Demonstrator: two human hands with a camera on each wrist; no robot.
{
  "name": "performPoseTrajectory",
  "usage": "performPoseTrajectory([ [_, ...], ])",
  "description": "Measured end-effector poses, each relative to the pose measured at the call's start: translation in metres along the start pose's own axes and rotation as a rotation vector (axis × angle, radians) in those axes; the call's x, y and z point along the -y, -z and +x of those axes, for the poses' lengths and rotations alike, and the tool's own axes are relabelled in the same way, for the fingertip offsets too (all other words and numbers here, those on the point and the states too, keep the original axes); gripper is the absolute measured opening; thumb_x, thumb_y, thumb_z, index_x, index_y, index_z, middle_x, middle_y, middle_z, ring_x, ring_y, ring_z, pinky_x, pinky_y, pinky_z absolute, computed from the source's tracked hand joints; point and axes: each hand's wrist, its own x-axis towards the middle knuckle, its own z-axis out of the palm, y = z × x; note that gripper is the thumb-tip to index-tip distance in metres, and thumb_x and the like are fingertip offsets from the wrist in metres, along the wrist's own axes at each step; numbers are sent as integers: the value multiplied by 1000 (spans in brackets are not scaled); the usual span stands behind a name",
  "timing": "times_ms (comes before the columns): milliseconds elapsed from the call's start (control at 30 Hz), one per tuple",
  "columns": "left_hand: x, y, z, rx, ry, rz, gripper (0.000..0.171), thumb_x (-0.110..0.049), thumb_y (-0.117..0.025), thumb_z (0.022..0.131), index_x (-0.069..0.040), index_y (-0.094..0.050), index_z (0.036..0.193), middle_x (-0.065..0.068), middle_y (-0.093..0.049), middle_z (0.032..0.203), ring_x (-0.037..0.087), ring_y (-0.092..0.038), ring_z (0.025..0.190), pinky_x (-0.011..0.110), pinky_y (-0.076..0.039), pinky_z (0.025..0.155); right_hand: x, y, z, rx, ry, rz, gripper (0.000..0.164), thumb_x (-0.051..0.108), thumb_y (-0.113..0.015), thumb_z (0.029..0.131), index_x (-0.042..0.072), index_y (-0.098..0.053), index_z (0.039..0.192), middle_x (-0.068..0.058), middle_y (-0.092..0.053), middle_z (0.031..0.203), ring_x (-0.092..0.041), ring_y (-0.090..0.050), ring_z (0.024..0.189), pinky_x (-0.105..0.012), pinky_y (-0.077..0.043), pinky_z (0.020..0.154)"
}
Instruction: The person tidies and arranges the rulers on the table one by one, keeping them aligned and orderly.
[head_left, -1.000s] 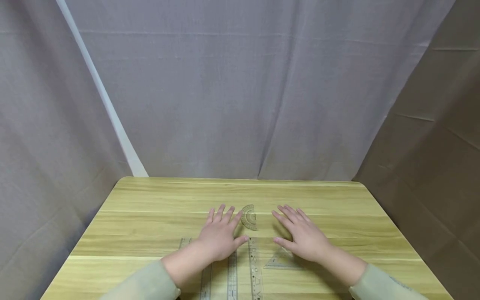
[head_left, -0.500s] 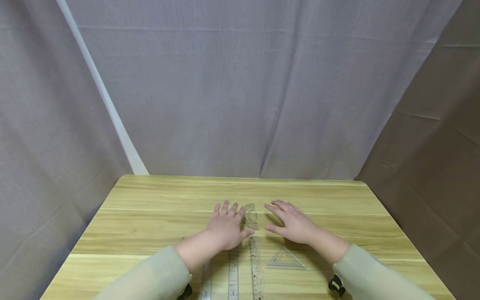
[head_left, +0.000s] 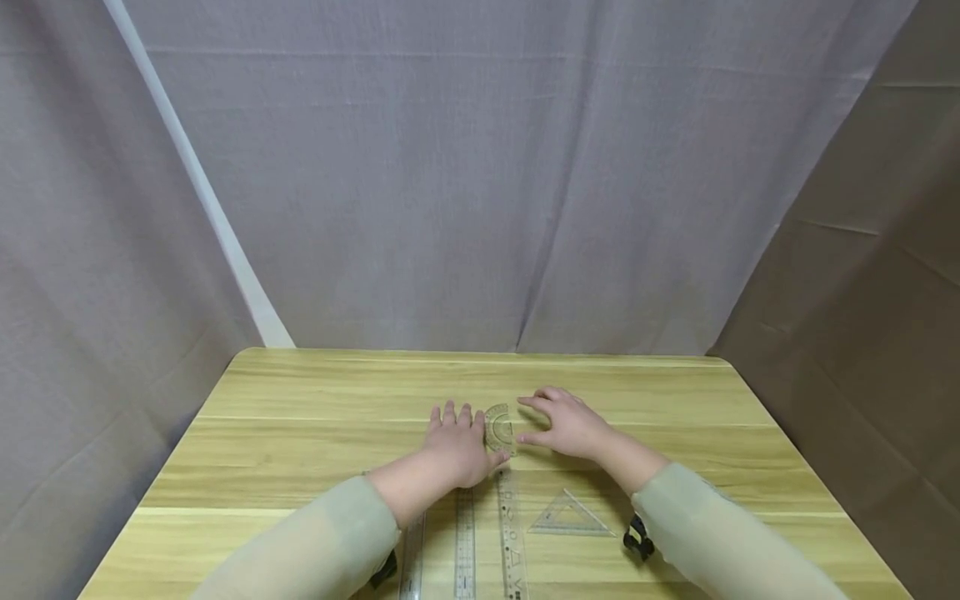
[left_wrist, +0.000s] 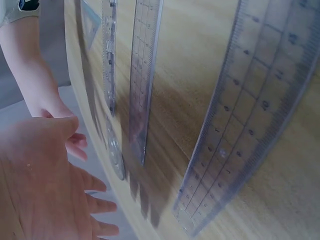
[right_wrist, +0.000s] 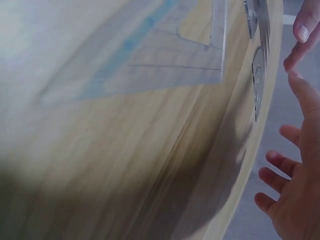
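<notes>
A clear protractor (head_left: 498, 427) lies on the table between the two hands. My left hand (head_left: 456, 450) is just left of it, fingers spread and straight, with the thumb near its lower corner; whether it touches is unclear. To the right of the protractor, my right hand (head_left: 566, 425) hovers with thumb and forefinger apart, holding nothing. In the left wrist view the left hand (left_wrist: 45, 175) is above the table surface. The right wrist view has the right hand (right_wrist: 297, 175) with its fingers loosely extended. A clear set square (head_left: 570, 517) lies nearer the body, below the right hand.
A stencil ruler (head_left: 512, 533) runs toward the front edge below the protractor. Left of it lie two clear straight rulers, a middle ruler (head_left: 465, 546) and a left ruler (head_left: 412, 558), partly under the left arm. Grey curtains (head_left: 420, 183) stand behind the wooden table (head_left: 315, 400).
My right hand has moved left and farther from the body, toward the protractor, its fingers drawing into a wide thumb-and-forefinger gap. The left hand has shifted slightly right. The rulers and set square stay put.
</notes>
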Motion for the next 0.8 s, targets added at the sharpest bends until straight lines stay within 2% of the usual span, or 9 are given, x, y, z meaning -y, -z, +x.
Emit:
performPoseTrajectory([
  [333, -2, -2, 9, 44, 52, -24, 94, -75, -41, 90, -7, -31, 155, 17, -25, 161, 42, -18, 148, 55, -12, 120, -3, -8, 22, 57, -30, 28, 76, 61, -69, 84, 17, -54, 143, -19, -50, 142, -41, -46, 131, -62, -31, 110],
  [600, -6, -12, 21, 47, 83, -6, 102, -80, -41, 86, -6, -31, 155, 19, -22, 162, 43, -19, 147, 57, -14, 119, -8, -13, 34, 79, -62, 82, 75, 65, -67, 82, 21, -56, 142, -17, -47, 146, -39, -40, 136, -68, -24, 110],
  [800, -10, -13, 25, 49, 107, 11, 104, -82, -40, 85, -6, -30, 156, 19, -23, 161, 43, -21, 147, 58, -16, 118, -2, -13, 37, 91, -51, 63, 75, 63, -72, 79, 20, -58, 140, -16, -50, 143, -39, -42, 134, -64, -25, 112],
])
